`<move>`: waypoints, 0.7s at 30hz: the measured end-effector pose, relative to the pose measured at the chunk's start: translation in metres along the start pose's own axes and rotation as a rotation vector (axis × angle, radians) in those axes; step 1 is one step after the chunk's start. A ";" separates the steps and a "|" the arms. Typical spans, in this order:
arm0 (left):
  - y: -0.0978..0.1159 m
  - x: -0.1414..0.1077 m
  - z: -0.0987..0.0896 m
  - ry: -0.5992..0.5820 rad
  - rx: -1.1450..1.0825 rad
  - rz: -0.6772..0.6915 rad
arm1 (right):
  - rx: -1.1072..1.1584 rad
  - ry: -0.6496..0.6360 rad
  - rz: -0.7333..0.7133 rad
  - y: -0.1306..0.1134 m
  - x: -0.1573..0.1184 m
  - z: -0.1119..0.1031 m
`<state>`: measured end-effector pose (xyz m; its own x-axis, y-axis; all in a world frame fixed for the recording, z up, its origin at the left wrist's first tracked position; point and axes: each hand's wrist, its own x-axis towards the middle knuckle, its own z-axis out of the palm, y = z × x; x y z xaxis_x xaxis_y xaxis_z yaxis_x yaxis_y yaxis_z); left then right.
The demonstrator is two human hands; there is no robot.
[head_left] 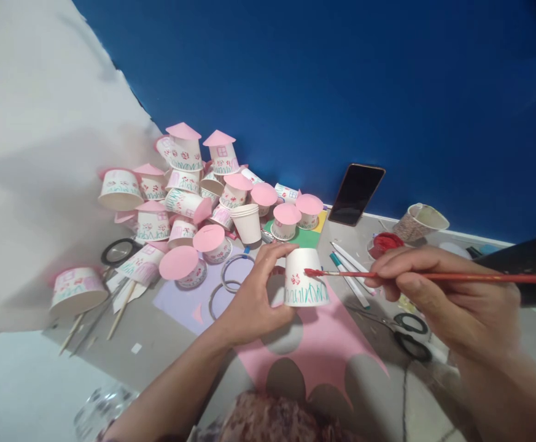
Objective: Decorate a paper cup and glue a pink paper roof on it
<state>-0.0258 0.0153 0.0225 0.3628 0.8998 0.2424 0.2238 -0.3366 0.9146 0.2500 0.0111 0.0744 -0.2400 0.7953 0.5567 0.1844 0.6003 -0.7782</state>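
While the brush tip sits at the cup wall, each point below bears on a clean stroke.

Cup: the cup (305,277) stands upside down on the pink paper (323,344), near the middle of the table, with green grass marks and a red flower on its side.
Left hand: the left hand (253,294) is curled around the cup's left side, thumb on top, gripping it; a firm hold should stop it turning.
Right hand: the right hand (438,294) is closed in a pinch on the brush (387,275), held nearly level.
Tip: red bristles touch the wall beside the flower; light pressure likely keeps paint from blotting.
Paint: the red pot (384,243) stands near, behind the brush.
Clutter: scissors (410,334) and pens (350,270) lie under the right wrist; better not to drag the sleeve.
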 end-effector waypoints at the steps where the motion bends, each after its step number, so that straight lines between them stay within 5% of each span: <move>1: 0.000 0.000 0.000 -0.002 0.003 -0.002 | 0.000 0.014 0.000 0.000 0.000 0.000; 21: -0.001 -0.003 0.001 -0.020 -0.039 -0.012 | -0.019 -0.001 0.011 0.000 -0.002 -0.003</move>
<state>-0.0261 0.0130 0.0208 0.3787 0.8978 0.2247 0.1929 -0.3140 0.9296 0.2529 0.0101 0.0738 -0.2390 0.8020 0.5474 0.2047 0.5927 -0.7790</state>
